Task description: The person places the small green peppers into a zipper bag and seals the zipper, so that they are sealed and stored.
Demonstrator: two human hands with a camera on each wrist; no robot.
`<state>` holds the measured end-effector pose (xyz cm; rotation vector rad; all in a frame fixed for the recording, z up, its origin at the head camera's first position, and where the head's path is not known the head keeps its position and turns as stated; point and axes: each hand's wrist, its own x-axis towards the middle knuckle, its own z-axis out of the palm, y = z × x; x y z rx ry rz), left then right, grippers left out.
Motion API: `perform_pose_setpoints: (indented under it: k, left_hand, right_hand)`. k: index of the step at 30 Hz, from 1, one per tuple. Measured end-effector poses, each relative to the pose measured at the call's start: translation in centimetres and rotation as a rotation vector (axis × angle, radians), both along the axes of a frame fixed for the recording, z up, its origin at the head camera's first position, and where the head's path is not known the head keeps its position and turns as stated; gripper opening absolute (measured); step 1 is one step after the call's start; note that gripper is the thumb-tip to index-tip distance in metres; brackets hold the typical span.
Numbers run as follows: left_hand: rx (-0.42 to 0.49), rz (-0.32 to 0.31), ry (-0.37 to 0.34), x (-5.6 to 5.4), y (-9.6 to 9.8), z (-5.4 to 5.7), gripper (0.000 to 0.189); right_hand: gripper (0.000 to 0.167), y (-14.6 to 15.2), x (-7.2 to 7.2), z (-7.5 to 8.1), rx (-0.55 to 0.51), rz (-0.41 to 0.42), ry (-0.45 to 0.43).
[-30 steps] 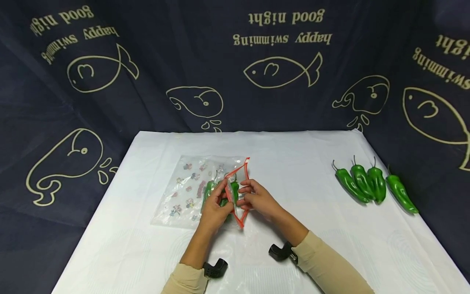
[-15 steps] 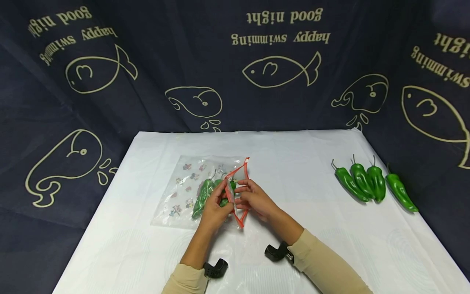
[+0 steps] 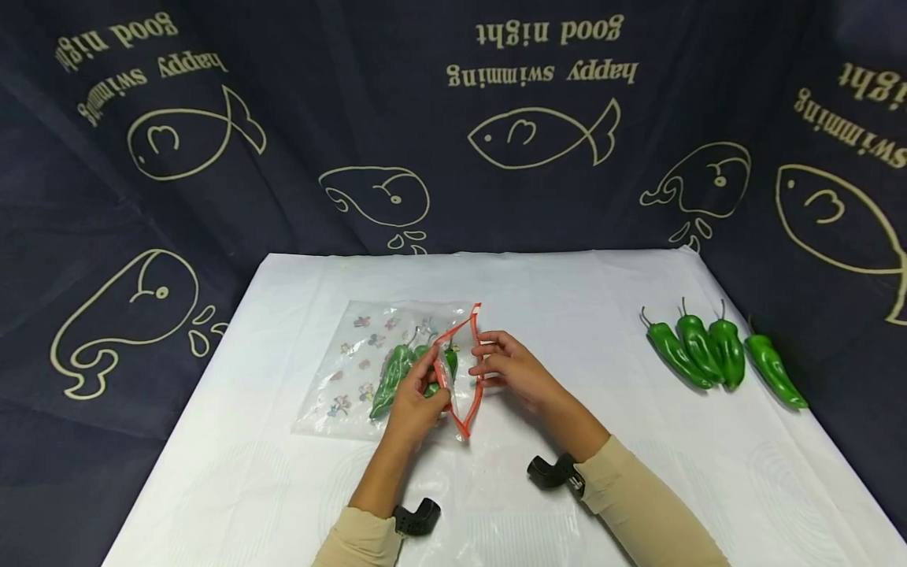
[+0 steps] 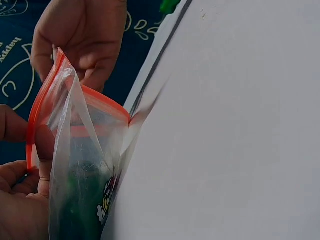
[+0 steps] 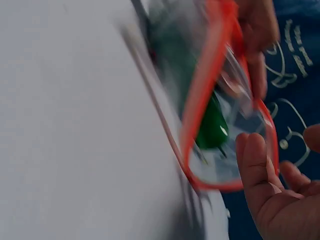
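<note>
A clear zip bag with cartoon prints and a red-orange zip edge lies on the table, its mouth gaping to the right. Green peppers show through the plastic. My left hand pinches the upper edge of the mouth between thumb and fingers. At the mouth's right side is my right hand, fingers loosely bent with nothing in them. In the right wrist view, the right hand is by the red rim; contact is unclear. One pepper shows inside the mouth there, partly blurred.
Several green peppers with stems lie at the right of the white table, one of them slightly apart near the right edge. A dark cloth with fish drawings hangs behind and at the sides.
My right hand has drawn back to the right, out of the bag's mouth. The peppers in the bag shifted left and show more clearly. The left hand keeps its grip.
</note>
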<state>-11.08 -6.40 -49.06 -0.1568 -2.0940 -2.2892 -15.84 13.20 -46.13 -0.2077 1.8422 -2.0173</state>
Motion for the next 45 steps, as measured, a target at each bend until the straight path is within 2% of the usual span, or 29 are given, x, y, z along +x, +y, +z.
perform_pose_setpoints:
  k: [8, 14, 24, 35, 40, 45]
  left_hand:
    - [-0.006, 0.044, -0.042, 0.1, 0.0, -0.1, 0.074]
    - [0.014, 0.056, -0.055, 0.2, 0.0, 0.0, 0.075]
    - [0.026, 0.051, -0.073, 0.2, 0.0, 0.1, 0.074]
    - [0.044, 0.060, -0.096, 0.0, 0.2, 0.2, 0.072]
    - [0.044, 0.058, -0.098, 0.0, 0.2, 0.2, 0.072]
    - [0.048, 0.050, -0.101, 0.1, 0.1, 0.3, 0.072]
  right_hand:
    - [0.050, 4.5, -0.8, 0.6, 0.142, 0.023, 0.098]
    - [0.048, 7.9, -1.1, 1.1, 0.200, 0.002, 0.143]
    - [0.044, 12.4, -1.4, 1.5, 0.279, -0.091, 0.203]
    - [0.045, 15.7, -0.9, 1.8, 0.358, -0.187, 0.257]
    - [0.045, 17.1, -0.8, 2.2, 0.439, -0.252, 0.317]
    - [0.049, 18.3, -0.8, 2.2, 0.568, -0.302, 0.363]
